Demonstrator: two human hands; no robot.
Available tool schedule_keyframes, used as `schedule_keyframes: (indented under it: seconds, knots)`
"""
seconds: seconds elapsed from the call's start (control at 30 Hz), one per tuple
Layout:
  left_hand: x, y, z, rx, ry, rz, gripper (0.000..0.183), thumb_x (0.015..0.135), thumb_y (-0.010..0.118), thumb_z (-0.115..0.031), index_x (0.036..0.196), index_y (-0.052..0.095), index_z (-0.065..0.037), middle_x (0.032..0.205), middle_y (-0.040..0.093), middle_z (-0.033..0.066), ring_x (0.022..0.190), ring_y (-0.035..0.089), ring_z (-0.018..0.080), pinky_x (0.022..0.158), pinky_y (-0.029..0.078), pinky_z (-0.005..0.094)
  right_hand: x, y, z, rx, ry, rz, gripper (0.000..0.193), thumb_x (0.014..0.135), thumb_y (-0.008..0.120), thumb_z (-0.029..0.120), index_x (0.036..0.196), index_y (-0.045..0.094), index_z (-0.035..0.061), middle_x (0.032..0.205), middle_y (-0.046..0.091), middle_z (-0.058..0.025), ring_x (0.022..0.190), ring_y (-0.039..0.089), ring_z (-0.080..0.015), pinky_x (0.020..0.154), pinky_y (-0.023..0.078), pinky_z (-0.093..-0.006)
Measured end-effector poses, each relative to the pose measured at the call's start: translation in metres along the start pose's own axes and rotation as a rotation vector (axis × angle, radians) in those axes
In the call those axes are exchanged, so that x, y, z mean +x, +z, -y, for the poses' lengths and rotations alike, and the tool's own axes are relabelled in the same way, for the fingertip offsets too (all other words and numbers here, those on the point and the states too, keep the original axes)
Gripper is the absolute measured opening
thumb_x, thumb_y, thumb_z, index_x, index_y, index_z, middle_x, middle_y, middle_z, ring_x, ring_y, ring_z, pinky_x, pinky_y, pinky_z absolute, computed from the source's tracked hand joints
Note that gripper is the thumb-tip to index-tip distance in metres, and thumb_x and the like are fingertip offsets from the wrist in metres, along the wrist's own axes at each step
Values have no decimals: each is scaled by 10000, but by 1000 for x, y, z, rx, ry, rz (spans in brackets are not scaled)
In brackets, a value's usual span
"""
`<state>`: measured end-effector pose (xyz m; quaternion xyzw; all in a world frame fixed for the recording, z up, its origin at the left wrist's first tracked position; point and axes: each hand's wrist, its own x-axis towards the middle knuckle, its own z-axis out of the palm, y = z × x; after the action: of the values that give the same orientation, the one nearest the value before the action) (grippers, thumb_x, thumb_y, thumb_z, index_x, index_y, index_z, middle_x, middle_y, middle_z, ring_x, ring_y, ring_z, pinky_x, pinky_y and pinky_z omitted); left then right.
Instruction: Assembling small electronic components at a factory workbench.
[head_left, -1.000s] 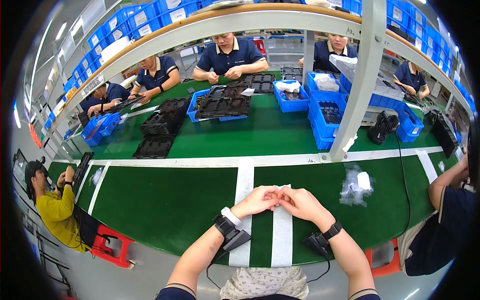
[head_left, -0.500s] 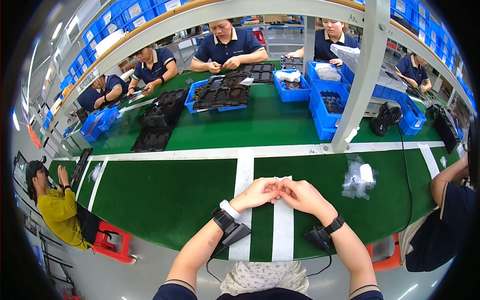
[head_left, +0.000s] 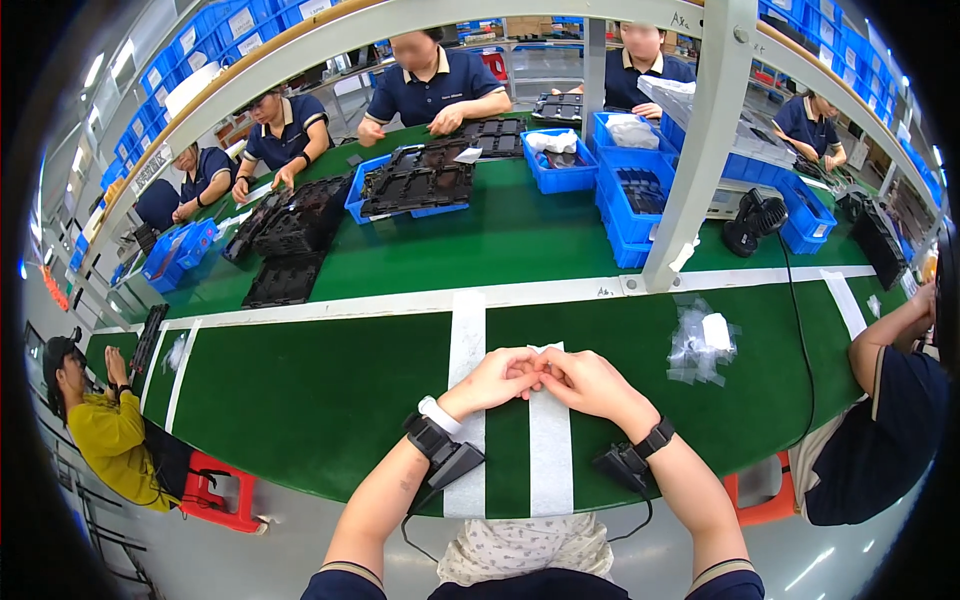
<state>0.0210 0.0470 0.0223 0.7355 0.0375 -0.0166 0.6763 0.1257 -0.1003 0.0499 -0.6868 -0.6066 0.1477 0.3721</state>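
Note:
My left hand and my right hand meet fingertip to fingertip above the green worktable. Both are closed in a pinch; whatever lies between the fingers is too small or too hidden to make out. Under the hands run two white strips on the tabletop: a left strip passing beneath my left wrist, and a right strip below the joined fingertips. To the right of my right hand lies a patch of clear plastic film pieces with a small white piece on it.
A pale metal post rises from the white rail beyond my hands. Past it stand blue bins, black trays and a small black fan, its cable crossing the table. Co-workers sit opposite and at both sides.
The view has shifted slightly, so the scene sits further left. My hands stay pinched together over the strips. The co-worker opposite has moved their hands apart.

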Motion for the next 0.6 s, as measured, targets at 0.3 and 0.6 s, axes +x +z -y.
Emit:
schedule_keyframes:
  seconds: [0.3,0.6]
  knots:
    - [1,-3,3,18,25,2,124,798,488,-40,913,516,-5,758,562,30,615,523,70,569,430,183,2,2,-4,21,-23,3,122,743,528,77,852,479,55,641,580,-94,587,572,-263,526,442,-330]
    - [2,-2,1,5,7,9,114,825,493,-65,921,509,-7,781,551,17,622,497,57,576,416,176,2,-1,0,14,2,-7,107,735,540,83,828,496,53,620,568,-87,565,566,-244,518,436,-324]
